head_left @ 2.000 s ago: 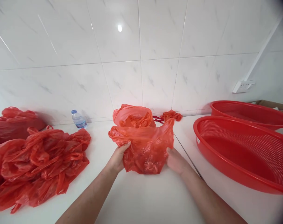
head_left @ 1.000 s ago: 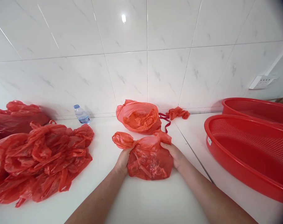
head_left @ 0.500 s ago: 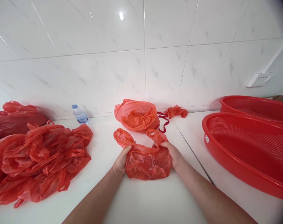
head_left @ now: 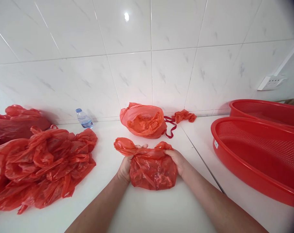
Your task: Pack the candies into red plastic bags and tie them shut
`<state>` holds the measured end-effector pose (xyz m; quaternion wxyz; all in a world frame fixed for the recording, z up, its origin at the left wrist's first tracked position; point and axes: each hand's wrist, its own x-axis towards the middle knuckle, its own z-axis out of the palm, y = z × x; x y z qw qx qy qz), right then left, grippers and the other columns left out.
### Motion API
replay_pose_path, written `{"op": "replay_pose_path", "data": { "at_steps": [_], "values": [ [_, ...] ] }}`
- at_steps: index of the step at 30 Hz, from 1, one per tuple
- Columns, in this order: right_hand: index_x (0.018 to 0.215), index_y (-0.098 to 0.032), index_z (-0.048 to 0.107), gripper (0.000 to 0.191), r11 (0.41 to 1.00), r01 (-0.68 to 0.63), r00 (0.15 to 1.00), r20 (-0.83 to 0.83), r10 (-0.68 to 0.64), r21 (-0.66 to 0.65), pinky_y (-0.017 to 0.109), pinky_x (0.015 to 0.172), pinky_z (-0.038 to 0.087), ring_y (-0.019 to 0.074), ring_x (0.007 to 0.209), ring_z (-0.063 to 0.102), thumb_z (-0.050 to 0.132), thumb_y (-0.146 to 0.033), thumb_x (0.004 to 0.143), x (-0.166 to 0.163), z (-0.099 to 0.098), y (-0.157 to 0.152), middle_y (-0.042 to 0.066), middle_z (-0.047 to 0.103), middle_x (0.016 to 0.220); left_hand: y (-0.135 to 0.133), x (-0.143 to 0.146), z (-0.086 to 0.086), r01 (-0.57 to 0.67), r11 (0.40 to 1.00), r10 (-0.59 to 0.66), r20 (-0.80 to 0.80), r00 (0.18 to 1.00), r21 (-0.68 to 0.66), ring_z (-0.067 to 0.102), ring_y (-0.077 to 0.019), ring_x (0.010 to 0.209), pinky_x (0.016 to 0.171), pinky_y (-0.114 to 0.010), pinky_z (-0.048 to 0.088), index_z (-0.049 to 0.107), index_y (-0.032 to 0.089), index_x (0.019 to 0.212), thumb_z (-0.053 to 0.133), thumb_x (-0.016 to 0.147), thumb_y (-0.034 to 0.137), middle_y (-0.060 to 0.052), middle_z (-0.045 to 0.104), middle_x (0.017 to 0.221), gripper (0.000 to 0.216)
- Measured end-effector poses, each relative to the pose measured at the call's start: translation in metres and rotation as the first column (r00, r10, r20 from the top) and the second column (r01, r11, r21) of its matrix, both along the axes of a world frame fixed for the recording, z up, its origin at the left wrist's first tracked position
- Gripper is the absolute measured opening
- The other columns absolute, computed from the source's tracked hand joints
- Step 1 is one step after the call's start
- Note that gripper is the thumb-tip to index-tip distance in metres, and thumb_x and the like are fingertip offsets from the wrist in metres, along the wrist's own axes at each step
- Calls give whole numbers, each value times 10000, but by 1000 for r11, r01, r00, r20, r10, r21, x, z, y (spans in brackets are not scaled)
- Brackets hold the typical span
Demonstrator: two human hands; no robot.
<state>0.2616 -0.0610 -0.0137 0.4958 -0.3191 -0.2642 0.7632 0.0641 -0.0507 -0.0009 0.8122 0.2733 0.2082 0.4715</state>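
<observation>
A crumpled red plastic bag [head_left: 153,170] lies on the white counter [head_left: 147,210] right in front of me. My left hand [head_left: 125,166] grips its left side, with one handle loop bulging out above the fingers. My right hand [head_left: 178,160] is closed on the bag's right side at the other handle. Both hands press the bag into a compact bundle against the counter.
An open red bag [head_left: 143,120] stuffed with more bags sits behind, by the tiled wall. A heap of red bags [head_left: 42,165] covers the left. A small water bottle [head_left: 84,119], a red scrap [head_left: 184,116], two red baskets [head_left: 258,155] and a wall socket [head_left: 270,82] are around.
The bag was held up and spread wide; both hands have since lowered it to the counter and gathered it into a smaller bundle, drawing the handles closer together.
</observation>
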Motion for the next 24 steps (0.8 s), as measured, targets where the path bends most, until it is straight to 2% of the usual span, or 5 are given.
{"op": "replay_pose_path", "data": {
  "at_steps": [4, 8, 13, 19, 24],
  "values": [
    [872, -164, 657, 142, 996, 62, 993, -97, -69, -71, 345, 939, 443, 201, 969, 635, 563, -219, 780, -1, 1, 4, 63, 694, 932, 1, 0, -3, 26, 1000, -27, 47, 999, 15, 591, -128, 629, 663, -278, 496, 576, 221, 835, 609, 754, 211, 49, 532, 627, 87],
    [746, -180, 637, 97, 986, 119, 981, -138, -134, -114, 344, 938, 432, 192, 940, 626, 578, -248, 782, 0, 7, 4, 49, 674, 840, 0, 3, 0, 52, 998, -52, 14, 999, 23, 544, -99, 573, 571, -222, 457, 549, 193, 802, 605, 754, 216, 45, 485, 632, 78],
    [495, -200, 447, 367, 995, -68, 979, -189, 82, 78, 318, 880, 432, 165, 798, 601, 639, -363, 762, -1, 11, -4, -9, 526, 589, -1, 7, 2, 80, 997, -80, -149, 986, -4, 507, -100, 537, 562, -227, 436, 475, 179, 648, 633, 753, 346, 46, 444, 564, 253],
    [863, -216, 630, 468, 965, -93, 989, -90, 118, 245, 295, 693, 463, 121, 547, 516, 514, -660, 770, -18, 21, -19, -47, 475, 531, 0, 11, -3, -37, 994, 68, -327, 942, 100, 482, -106, 482, 557, -230, 410, 497, 179, 589, 613, 703, 250, 57, 424, 464, 178],
    [1178, -234, 574, 424, 950, -127, 990, 99, 103, 284, 235, 629, 433, 105, 564, 559, 641, -387, 788, -24, 25, -22, -45, 600, 610, -7, 17, 2, -96, 991, 129, -436, 890, 98, 450, -99, 421, 484, -225, 369, 505, 181, 591, 589, 696, 220, 52, 470, 463, 141]
  ]
}}
